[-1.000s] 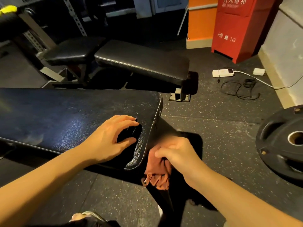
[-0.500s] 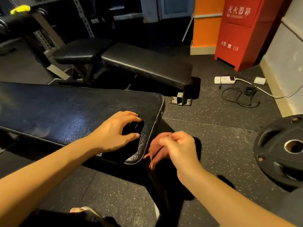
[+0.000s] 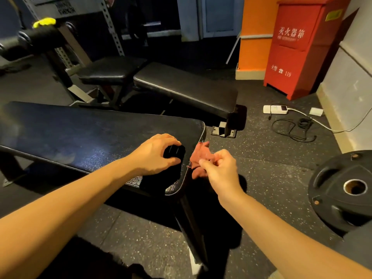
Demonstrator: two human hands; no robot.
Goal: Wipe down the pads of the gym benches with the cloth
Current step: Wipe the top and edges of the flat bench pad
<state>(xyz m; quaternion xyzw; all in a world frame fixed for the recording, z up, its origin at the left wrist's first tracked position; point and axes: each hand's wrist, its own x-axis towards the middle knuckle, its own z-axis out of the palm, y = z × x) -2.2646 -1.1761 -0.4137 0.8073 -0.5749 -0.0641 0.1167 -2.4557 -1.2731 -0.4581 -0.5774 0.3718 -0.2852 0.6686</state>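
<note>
The near bench's black pad runs from the left edge to the middle of the view. My left hand rests near its right end, fingers arched and fingertips on the surface. My right hand grips a crumpled reddish cloth just off the pad's right end, with the cloth touching or almost touching the edge. Behind stands a second bench with a long back pad and a smaller seat pad.
A black weight plate lies at the right. A red fire-extinguisher box stands by the wall, with a power strip and a loose cable on the floor. The near bench's leg slants down below the pad.
My right hand has raised the cloth from below the pad's end up to the level of its edge. My left hand has stayed in place on the pad.
</note>
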